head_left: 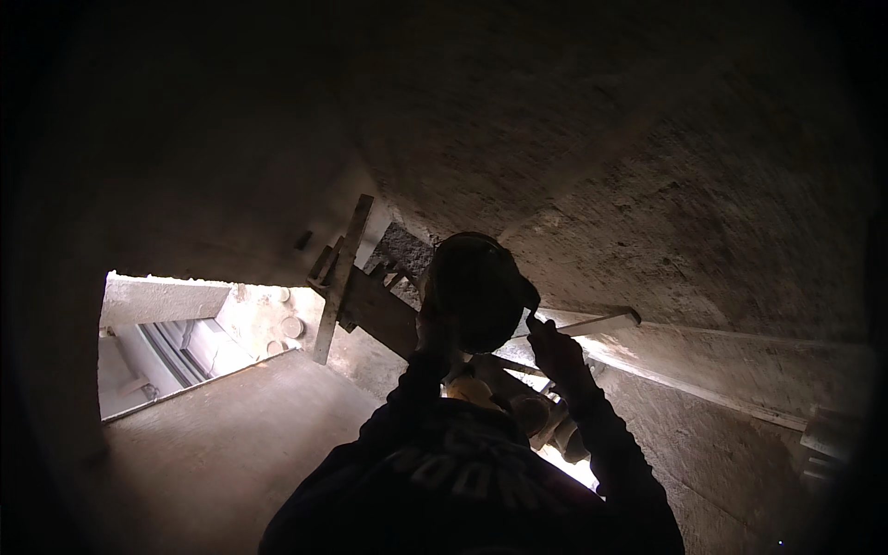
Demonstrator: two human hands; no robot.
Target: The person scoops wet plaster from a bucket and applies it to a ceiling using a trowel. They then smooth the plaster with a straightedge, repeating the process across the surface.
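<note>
A pale wooden strip [592,325] runs along the concrete ceiling [703,203] just right of a co-worker's dark helmet [476,289], its near end gripped by the co-worker's right hand [557,351], fingers closed round it. Left of the helmet a wooden board [377,313] crosses an upright batten [340,277]; the co-worker's left hand is hidden there, its grip impossible to tell. The wearer's own hands lie outside the picture.

Single head view, tilted steeply upward, close behind co-worker [472,444] at lower centre; concrete ceiling [647,139] fills upper frame, bright opening [176,342] at left.
</note>
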